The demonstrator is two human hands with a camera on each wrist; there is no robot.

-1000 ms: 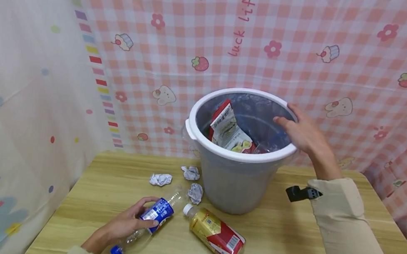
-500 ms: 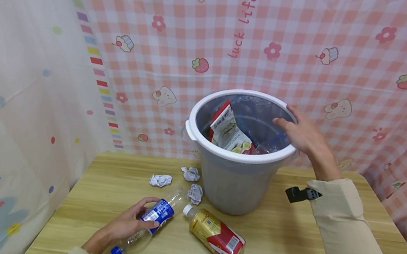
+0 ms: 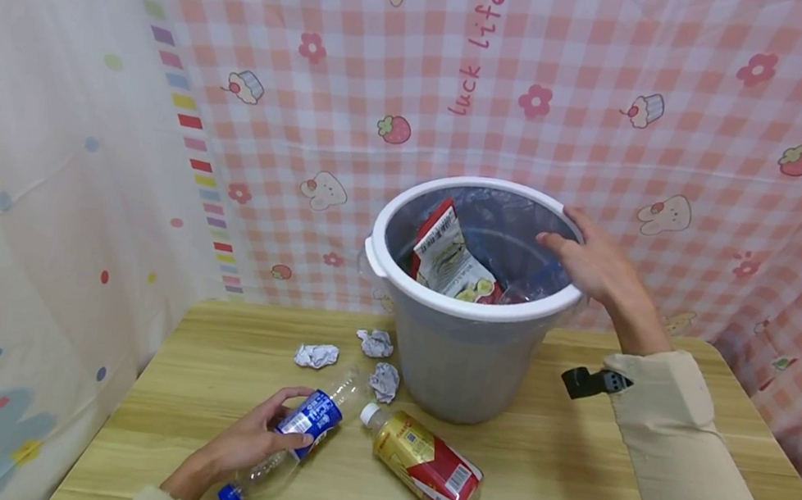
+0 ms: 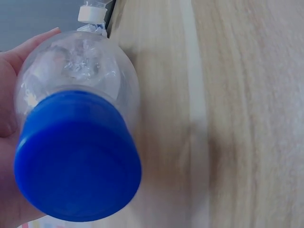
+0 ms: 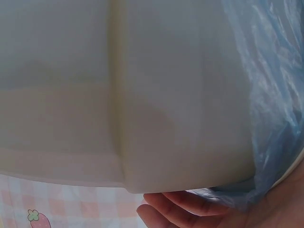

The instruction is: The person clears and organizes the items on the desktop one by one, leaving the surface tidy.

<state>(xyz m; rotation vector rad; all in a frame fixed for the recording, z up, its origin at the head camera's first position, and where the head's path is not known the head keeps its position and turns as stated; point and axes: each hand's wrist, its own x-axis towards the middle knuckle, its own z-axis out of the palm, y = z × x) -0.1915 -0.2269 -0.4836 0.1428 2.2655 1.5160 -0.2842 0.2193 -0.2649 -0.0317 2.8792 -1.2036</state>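
Note:
My left hand (image 3: 247, 437) grips a clear plastic bottle (image 3: 319, 416) with a blue label, low over the table. The bottle's blue cap (image 4: 78, 161) points back toward the wrist and fills much of the left wrist view. On the right, my right hand (image 3: 602, 260) holds the rim of a grey trash can (image 3: 465, 365), thumb over the inner side and fingers outside. A bluish plastic liner (image 5: 270, 85) lines the can and shows beside that hand in the right wrist view. Inside lies a red and white snack wrapper (image 3: 448, 255).
A bottle with a gold and red label (image 3: 424, 467) and white cap lies in front of the can. Crumpled paper balls (image 3: 384, 382) lie left of it on the wooden table (image 3: 552, 490). A checked curtain (image 3: 309, 141) hangs behind.

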